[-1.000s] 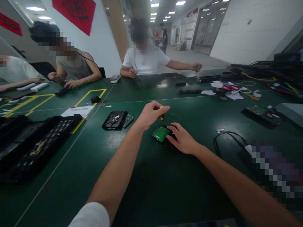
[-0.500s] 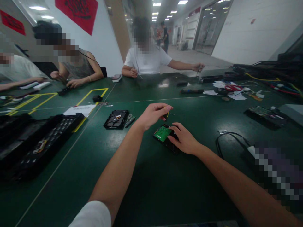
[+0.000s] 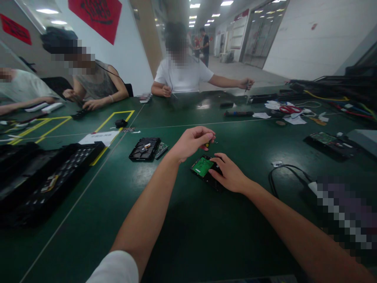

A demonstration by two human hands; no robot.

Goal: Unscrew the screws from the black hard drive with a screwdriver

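A black hard drive with a green circuit board [image 3: 202, 166] on top lies on the green table [image 3: 188, 236] in front of me. My right hand [image 3: 230, 174] rests on the drive's right side, fingers curled over its edge, holding it down. My left hand [image 3: 191, 143] hovers just above the drive's far end, fingers pinched round a small screwdriver [image 3: 207, 144] with a yellow tip on its handle. A few tiny screws [image 3: 214, 142] lie on the table just beyond it.
A second opened hard drive [image 3: 145, 149] lies to the left, black trays [image 3: 47, 177] further left. A black cable [image 3: 282, 175] and another drive [image 3: 326, 140] lie to the right. Three people sit across the table, and scissors [image 3: 290, 109] and papers lie at the far right.
My left hand has dipped slightly, and the yellow end of the screwdriver is now mostly hidden by the fingers. My right hand stays on the drive.
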